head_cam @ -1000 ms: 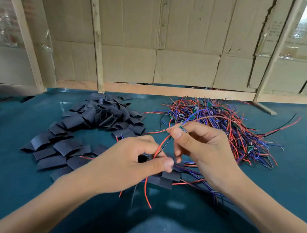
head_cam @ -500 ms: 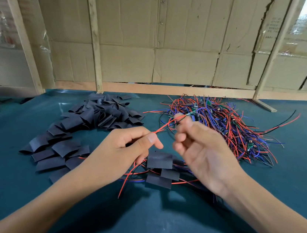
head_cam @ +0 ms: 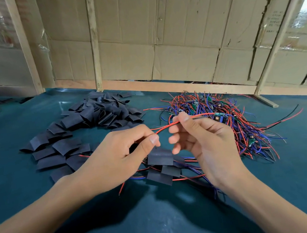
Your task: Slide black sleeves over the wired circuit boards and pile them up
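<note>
cardboard wall panels [head_cam: 180, 26]: no legible print
right taped cardboard carton [head_cam: 276, 21]: faint dark printed characters, too blurred to read
left wall poster [head_cam: 0, 28]: blurred, unreadable

Sleeve in left hand [head_cam: 115, 157] mostly hidden by fingers; finished pile [head_cam: 163, 170] partly behind hands.

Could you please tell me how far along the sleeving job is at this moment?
Early. A few sleeved boards lie stacked below the hands. The left hand and right hand hold one board's red wire. A large heap of unsleeved boards and a sleeve pile remain.
</note>
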